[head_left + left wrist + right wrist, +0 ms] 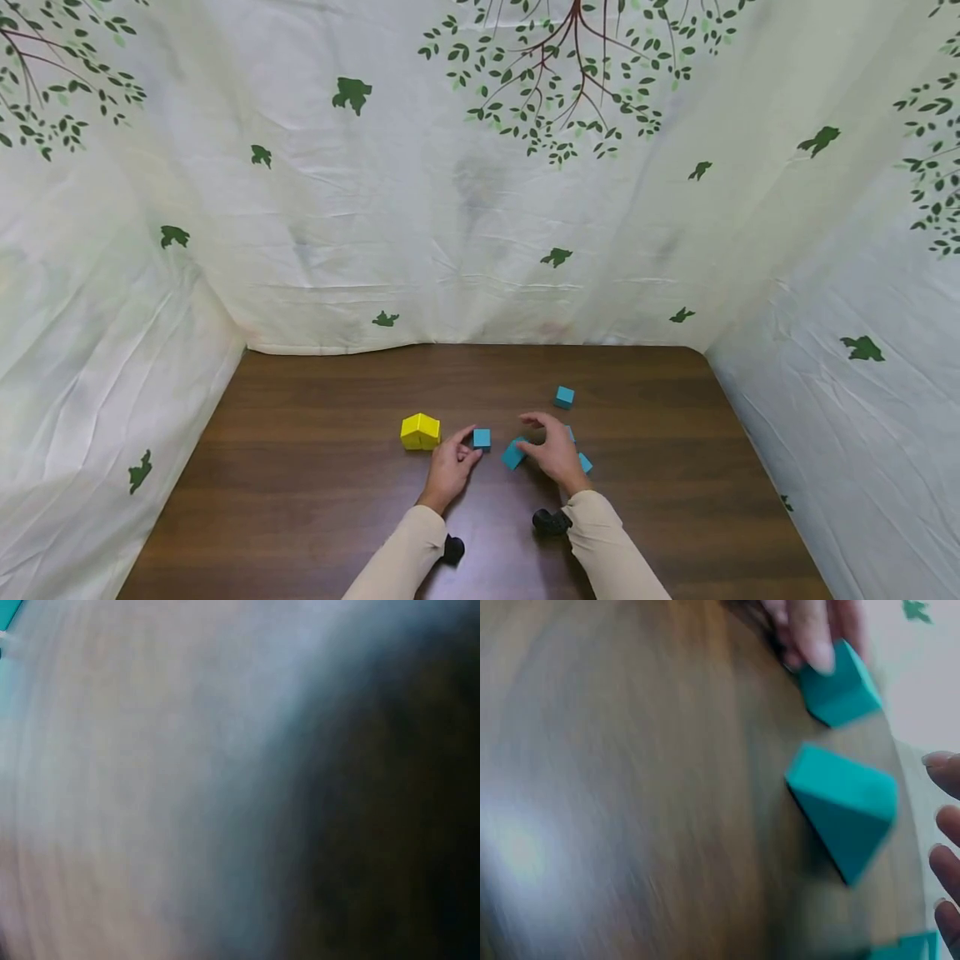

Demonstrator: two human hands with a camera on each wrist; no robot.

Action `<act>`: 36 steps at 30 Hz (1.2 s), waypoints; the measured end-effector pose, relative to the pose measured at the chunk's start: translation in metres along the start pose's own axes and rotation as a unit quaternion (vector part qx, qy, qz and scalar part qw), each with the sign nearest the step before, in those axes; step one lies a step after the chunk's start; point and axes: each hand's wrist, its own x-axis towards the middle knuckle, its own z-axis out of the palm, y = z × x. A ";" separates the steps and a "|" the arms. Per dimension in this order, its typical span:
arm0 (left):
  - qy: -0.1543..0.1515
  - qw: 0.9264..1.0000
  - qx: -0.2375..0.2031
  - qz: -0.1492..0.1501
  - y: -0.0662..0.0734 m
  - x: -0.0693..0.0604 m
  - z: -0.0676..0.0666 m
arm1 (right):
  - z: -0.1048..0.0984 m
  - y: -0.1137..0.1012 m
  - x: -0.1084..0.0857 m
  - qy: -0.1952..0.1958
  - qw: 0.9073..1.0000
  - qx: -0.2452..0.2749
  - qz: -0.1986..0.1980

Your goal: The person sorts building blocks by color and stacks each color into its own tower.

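In the head view, my left hand (450, 468) pinches a small blue block (482, 438) at its left side. The right wrist view shows this same blue block (841, 688) with a fingertip against it. My right hand (557, 452) hovers around another blue block (513, 454), fingers spread apart. From the right wrist, its fingers (946, 870) stand off to the side of that wedge-looking block (844, 791), with a gap between. The left wrist view is mostly a blur, so hand contact is hidden there.
Yellow blocks (420, 432) stand together just left of the left hand. One blue block (565, 397) lies farther back, and a blue block (585, 463) peeks out beside the right hand, with another partly hidden behind it. Patterned white cloth (465, 283) borders the brown table (315, 500).
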 end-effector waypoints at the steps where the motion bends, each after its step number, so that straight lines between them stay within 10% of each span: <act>1: 0.000 1.000 -0.001 -0.003 0.000 0.000 0.000 | -0.005 0.002 -0.001 0.006 1.000 0.001 0.003; 13: 0.003 1.000 0.004 -0.001 -0.001 0.002 -0.003 | -0.043 0.032 -0.011 0.046 0.997 -0.042 0.046; 36: -0.003 1.000 0.002 -0.022 0.002 0.000 0.001 | -0.044 0.046 -0.010 0.028 0.996 -0.058 0.064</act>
